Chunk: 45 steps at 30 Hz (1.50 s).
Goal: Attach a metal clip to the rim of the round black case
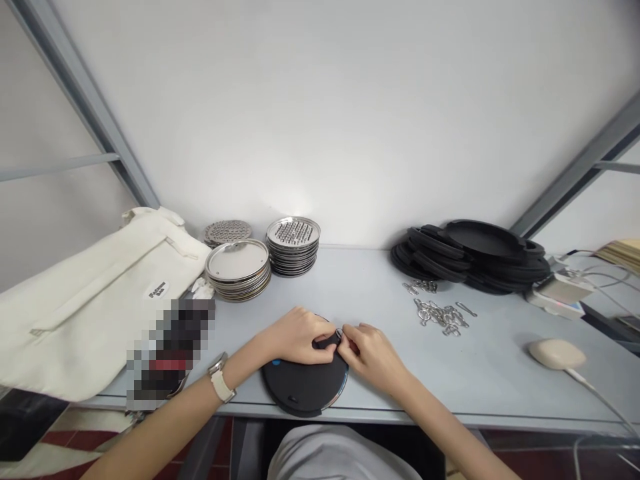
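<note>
A round black plastic disc (305,387) with a shiny edge lies flat near the table's front edge, a small blue spot on its upper left. My left hand (303,335) is closed around a black tab (326,341) at the disc's far side. Against that tab, my right hand (369,350) pinches a small metal clip (339,332) between thumb and forefinger. Fingers partly hide how the clip meets the tab. Loose metal clips (440,315) are spread on the table to the right of my hands.
Round metal plates (239,261) and grater discs (293,235) stand in stacks at the back left. Black plastic discs (480,243) are piled at the back right. A cream bag (115,287) leans at left; a white mouse (557,353) with a cable lies right.
</note>
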Tool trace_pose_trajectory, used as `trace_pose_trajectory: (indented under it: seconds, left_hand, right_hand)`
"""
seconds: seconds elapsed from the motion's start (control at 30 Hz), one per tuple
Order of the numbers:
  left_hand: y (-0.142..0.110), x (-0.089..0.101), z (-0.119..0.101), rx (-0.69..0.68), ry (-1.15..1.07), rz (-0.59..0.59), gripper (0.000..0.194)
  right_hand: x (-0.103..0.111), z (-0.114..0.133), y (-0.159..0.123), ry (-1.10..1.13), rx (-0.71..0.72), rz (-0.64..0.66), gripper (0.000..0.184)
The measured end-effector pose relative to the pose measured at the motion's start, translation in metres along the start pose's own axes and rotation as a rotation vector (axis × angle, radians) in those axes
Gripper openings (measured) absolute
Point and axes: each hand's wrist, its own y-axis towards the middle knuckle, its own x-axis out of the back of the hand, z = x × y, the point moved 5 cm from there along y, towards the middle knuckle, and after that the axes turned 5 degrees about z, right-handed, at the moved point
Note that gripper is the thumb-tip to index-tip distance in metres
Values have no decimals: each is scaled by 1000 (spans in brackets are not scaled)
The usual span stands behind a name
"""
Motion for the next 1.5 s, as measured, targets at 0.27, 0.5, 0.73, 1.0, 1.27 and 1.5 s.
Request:
trace_pose_trajectory:
  seconds: [0.27,0.5,0.73,1.0,1.27,1.5]
  left_hand:
    - [10,1,1,-57,96,-20,17]
    - [36,-5,5,-157,122,2,13]
    - [50,-8,15,-151,77,4,18]
    - [48,-5,20,-21,177,-8,13]
    - [49,0,27,109,117,-149,10]
    - [52,-8,31,79,111,-116,20]
  right_hand:
    - [1,-8,1,55,-81,3,26]
    - [5,-18,3,128,-58,26,26]
    - [7,-24,4,183,-75,3,29]
    - [6,-23,4,189,-102,-8,27]
    - [1,-22,1,159,-130,-24,28]
    - [-1,-17,-5,103,-130,-61,28]
